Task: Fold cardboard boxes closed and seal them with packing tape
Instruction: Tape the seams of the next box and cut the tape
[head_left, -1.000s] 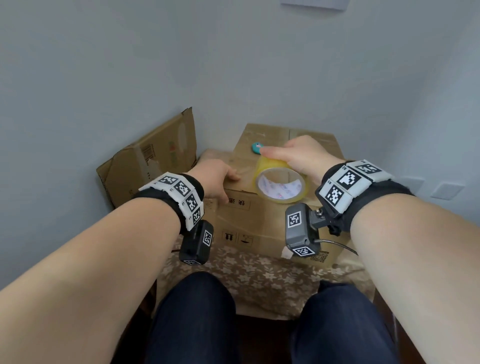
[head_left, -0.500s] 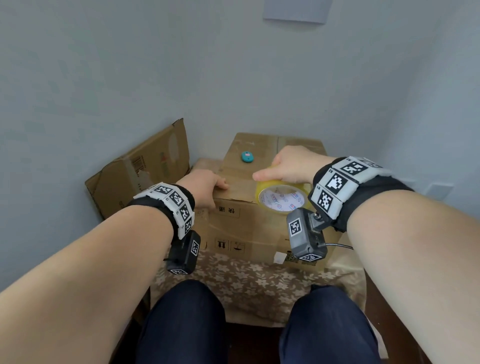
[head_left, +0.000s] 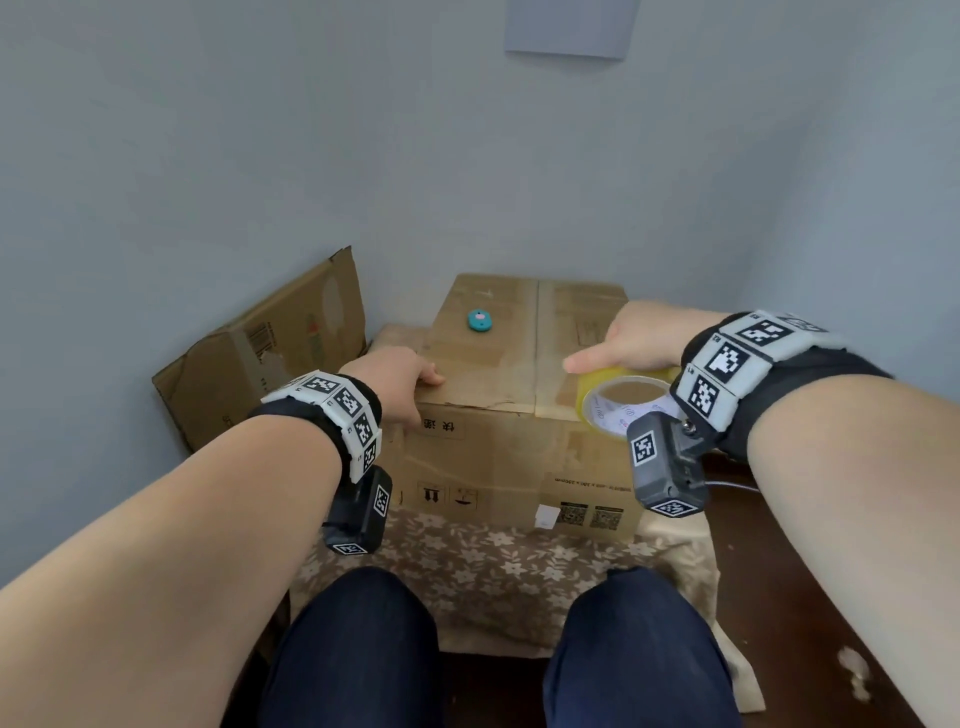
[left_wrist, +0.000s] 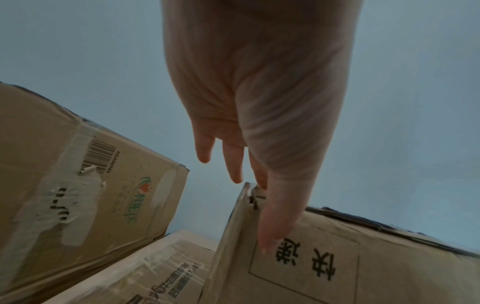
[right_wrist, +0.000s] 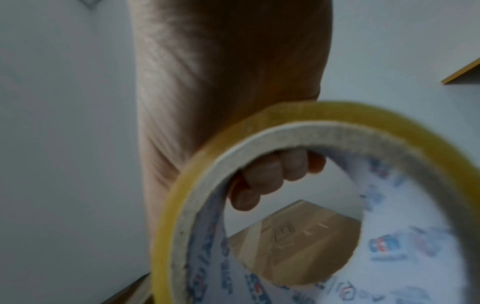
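A brown cardboard box (head_left: 493, 364) stands with its top flaps folded flat, and a pale strip runs along the middle seam. My left hand (head_left: 400, 374) rests on the near left corner with its fingers straight over the top. Its thumb (left_wrist: 272, 226) presses the box's (left_wrist: 389, 267) front face beside the printed characters. My right hand (head_left: 634, 343) holds a yellowish roll of packing tape (head_left: 608, 382) over the near right part of the top. Its fingers (right_wrist: 270, 174) curl through the core of the tape roll (right_wrist: 259, 123).
A small teal object (head_left: 480, 320) lies on the far left flap. A worn cardboard box (head_left: 260, 358) leans against the left wall. The box sits on a floral cloth (head_left: 493, 561) above my knees (head_left: 353, 649). Walls stand close behind and on both sides.
My right hand has carried the tape roll from near the seam to the right and towards the front edge. The left hand stays on the near left corner. The head view has tilted upward.
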